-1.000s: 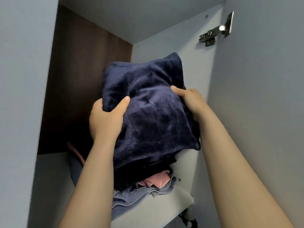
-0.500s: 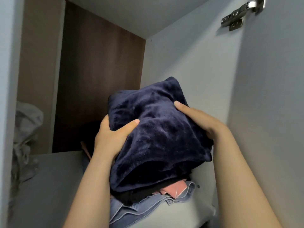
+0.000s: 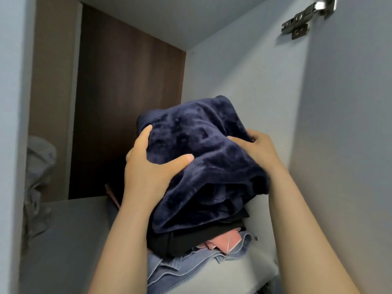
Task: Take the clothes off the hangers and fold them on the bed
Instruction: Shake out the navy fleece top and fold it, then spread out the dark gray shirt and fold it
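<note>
Clothes stack (image 3: 203, 217), head view: I log 4 pieces piled on the pale grey shelf (image 3: 74, 240) of a wardrobe, pushed against the right side wall (image 3: 244, 81). Top: folded navy fleece (image 3: 201, 149), its lower edge touching the black garment (image 3: 191, 236). Below that lies a pink garment (image 3: 229, 242), then a denim piece (image 3: 180, 266) at the bottom, overhanging the shelf front.

Left hand (image 3: 146, 168) grasps the fleece's left side, thumb laid across the front, fingers wrapped round the far side. Right hand (image 3: 261, 149) grips its upper right edge, fingers curled into the fabric.

Also noted: dark brown back panel (image 3: 127, 92), 1 metal hinge (image 3: 301, 24) top right, and a pale crumpled bundle (image 3: 38, 166) at far left; I cannot tell what it is.
</note>
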`<state>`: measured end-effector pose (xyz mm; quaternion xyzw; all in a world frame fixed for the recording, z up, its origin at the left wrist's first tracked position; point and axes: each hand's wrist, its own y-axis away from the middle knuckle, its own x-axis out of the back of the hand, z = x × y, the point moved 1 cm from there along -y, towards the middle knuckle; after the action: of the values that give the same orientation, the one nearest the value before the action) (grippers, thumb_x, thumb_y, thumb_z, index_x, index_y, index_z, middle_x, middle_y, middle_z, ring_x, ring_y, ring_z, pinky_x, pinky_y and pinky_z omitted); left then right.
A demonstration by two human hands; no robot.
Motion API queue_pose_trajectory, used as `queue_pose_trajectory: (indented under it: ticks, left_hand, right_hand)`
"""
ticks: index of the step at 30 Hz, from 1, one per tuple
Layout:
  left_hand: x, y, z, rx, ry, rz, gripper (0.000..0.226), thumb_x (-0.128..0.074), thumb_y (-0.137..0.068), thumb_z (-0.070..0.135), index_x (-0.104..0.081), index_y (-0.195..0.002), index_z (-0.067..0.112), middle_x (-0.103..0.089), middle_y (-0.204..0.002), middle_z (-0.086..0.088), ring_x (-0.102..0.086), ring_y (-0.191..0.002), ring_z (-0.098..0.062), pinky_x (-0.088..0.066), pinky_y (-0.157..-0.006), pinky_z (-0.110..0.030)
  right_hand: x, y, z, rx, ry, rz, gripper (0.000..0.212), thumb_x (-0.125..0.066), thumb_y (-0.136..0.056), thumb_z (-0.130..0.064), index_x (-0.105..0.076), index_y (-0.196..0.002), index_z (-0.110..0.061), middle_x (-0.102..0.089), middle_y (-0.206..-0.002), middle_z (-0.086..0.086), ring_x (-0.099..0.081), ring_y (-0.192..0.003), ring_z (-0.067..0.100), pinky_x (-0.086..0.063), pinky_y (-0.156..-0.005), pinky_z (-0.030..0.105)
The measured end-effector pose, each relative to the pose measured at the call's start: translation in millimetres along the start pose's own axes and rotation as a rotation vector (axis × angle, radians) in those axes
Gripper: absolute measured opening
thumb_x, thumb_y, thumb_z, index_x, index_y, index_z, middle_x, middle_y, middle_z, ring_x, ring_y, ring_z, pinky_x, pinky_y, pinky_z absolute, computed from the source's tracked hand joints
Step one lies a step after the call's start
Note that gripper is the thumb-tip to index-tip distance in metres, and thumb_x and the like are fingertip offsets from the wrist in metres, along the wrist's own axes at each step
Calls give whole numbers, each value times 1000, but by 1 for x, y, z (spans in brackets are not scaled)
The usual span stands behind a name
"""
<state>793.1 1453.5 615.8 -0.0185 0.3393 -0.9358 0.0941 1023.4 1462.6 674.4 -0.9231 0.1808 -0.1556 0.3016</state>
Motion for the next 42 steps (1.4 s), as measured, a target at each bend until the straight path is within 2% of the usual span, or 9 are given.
queue_pose_trajectory:
  ticks: [4, 8, 10, 14, 19, 23, 27, 33, 42]
  left_hand:
    - [4, -13, 11, -139, 79, 169, 87, -85, -63, 43, -40, -137, 50, -32, -151, 13, -34, -136, -4, -35, -105, -25]
    - [3, -27, 11, -193, 29, 206, 77, -81, -68, 40, -45, -135, 48, -24, -156, 9, -19, -105, 39, -21, -72, 14]
    - [1, -31, 3, -98, -62, 155, 78, -79, -72, 40, -41, -139, 43, -20, -157, 4, -24, -118, 28, -21, -79, 10]
    - [-3, -21, -20, 244, -297, 21, 100, -74, -68, 61, -20, -149, 39, 2, -160, -5, -28, -140, -30, -31, -107, -35]
    - [-3, -17, -26, 209, -334, 0, 120, -75, -45, 73, -14, -146, 50, 11, -157, 13, -24, -141, -31, -33, -107, -45]
    - [-2, -18, -29, 223, -331, -2, 120, -79, -46, 65, -15, -146, 50, 8, -158, 12, -23, -141, -31, -34, -107, -46]
    - [-3, -14, -32, 213, -340, -3, 117, -84, -52, 57, -17, -147, 47, 3, -158, 9, -25, -140, -31, -34, -106, -42]
    - [-10, 4, -30, 166, -370, 34, 106, -81, -64, 52, -19, -149, 40, -7, -159, 2, -24, -140, -30, -32, -108, -41]
    - [-14, 41, -2, -155, -210, 256, 54, -75, -76, 39, -56, -127, 31, -47, -138, 12, -38, -131, -10, -35, -109, -33]
  right_hand:
    - [-7, -24, -31, 128, -24, -10, 14, -74, -83, -20, -66, -73, -18, -62, -60, -16, -58, -59, 1, -46, -53, 17]
    - [-19, -49, -34, 121, -64, -32, 38, -74, -82, -19, -55, -50, -22, -49, -53, -12, -47, -49, 4, -39, -46, 15]
    - [-30, -54, -16, -10, -17, -110, 34, -74, -82, -21, -57, -52, -25, -50, -55, -8, -48, -52, 6, -39, -47, 16]
    - [-48, -49, 31, -274, 173, -193, 30, -71, -84, -36, -70, -92, -7, -68, -76, 4, -61, -68, 14, -46, -52, 21]
    - [-44, -51, 22, 32, 120, -77, 41, -74, -83, -33, -64, -120, -19, -65, -115, -2, -60, -105, 9, -50, -89, 25]
    - [-44, -39, 12, 221, 8, -232, 52, -79, -79, -31, -63, -127, -27, -60, -123, -18, -54, -110, -14, -42, -89, 3]
    - [-51, -29, 43, 229, 329, -331, 56, -76, -82, -21, -57, -135, -23, -41, -150, -2, -30, -141, 6, -24, -117, 29]
    - [-56, -27, 60, 228, 415, -284, 55, -72, -86, -24, -52, -138, -28, -33, -155, 1, -19, -147, 16, -20, -119, 47]
    - [-25, 26, 24, 281, 317, 30, 35, -70, -88, -20, -66, -123, -21, -65, -119, -12, -55, -113, -2, -32, -85, -6]
